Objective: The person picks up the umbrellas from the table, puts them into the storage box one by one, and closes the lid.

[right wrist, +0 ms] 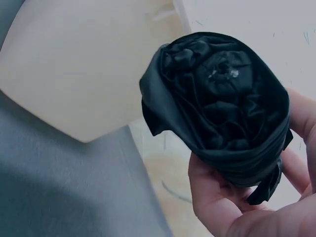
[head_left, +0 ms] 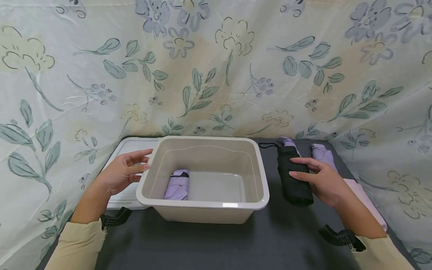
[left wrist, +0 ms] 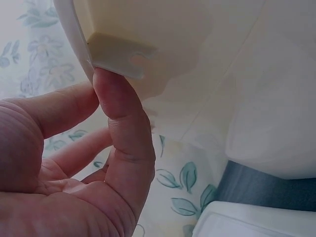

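A beige plastic bin (head_left: 202, 203) stands in the middle, and a folded purple umbrella (head_left: 177, 184) leans inside its left end. My left hand (head_left: 124, 173) pinches the bin's left rim; in the left wrist view, a curled finger (left wrist: 121, 98) reaches under the lip (left wrist: 116, 68). Right of the bin, my right hand (head_left: 320, 180) grips a folded black umbrella (head_left: 293, 187) with a thin wrist cord. The right wrist view shows the gathered end of the black umbrella (right wrist: 222, 98) pointing at the camera.
A white lid (head_left: 123, 200) lies left of and behind the bin. Purple folded fabric (head_left: 323, 154) lies to the right, with more purple fabric (head_left: 286, 141) behind the black umbrella. A pink item (head_left: 368, 202) sits behind the right forearm. A floral curtain (head_left: 202, 75) surrounds the dark table (head_left: 202, 243).
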The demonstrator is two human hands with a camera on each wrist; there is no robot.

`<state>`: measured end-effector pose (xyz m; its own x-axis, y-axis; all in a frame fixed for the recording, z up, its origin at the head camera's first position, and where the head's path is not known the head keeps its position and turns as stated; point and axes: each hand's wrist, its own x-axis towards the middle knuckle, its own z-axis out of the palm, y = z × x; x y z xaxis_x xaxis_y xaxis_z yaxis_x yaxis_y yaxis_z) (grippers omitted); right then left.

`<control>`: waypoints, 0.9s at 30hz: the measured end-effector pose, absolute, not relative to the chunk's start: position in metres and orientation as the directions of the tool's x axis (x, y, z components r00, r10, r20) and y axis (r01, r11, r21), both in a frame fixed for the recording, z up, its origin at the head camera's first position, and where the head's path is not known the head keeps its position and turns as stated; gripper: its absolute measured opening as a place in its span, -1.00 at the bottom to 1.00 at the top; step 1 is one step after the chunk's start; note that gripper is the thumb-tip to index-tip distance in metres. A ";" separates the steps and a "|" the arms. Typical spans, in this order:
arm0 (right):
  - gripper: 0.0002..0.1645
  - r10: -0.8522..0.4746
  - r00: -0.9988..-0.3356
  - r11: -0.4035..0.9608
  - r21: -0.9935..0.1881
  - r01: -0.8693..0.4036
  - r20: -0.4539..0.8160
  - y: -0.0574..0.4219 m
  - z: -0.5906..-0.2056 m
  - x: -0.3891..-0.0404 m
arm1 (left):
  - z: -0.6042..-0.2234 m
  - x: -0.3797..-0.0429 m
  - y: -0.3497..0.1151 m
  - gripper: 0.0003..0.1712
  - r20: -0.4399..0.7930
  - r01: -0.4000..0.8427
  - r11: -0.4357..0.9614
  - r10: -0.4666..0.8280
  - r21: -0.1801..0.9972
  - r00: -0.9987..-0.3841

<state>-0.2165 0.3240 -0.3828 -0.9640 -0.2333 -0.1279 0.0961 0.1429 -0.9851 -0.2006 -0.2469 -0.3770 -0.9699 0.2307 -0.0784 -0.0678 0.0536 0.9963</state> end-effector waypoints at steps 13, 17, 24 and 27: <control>-0.41 -0.288 -0.953 0.001 -0.995 0.099 -0.095 0.304 -0.352 -0.221 | -0.372 -0.202 -0.248 -0.31 -0.081 -0.072 0.048 0.239 0.996 -0.968; -0.38 -0.295 -0.949 -0.009 -0.993 0.117 -0.109 0.297 -0.344 -0.224 | -0.372 -0.203 -0.248 -0.31 -0.078 -0.070 0.040 0.249 0.997 -0.965; -0.31 -0.317 -0.941 -0.037 -0.990 0.136 -0.117 0.279 -0.331 -0.225 | -0.373 -0.203 -0.247 -0.27 -0.091 -0.079 0.057 0.249 0.995 -0.964; -0.29 -0.339 -0.933 -0.037 -0.990 0.138 -0.117 0.269 -0.325 -0.226 | -0.373 -0.203 -0.247 -0.26 -0.087 -0.073 0.066 0.248 0.995 -0.965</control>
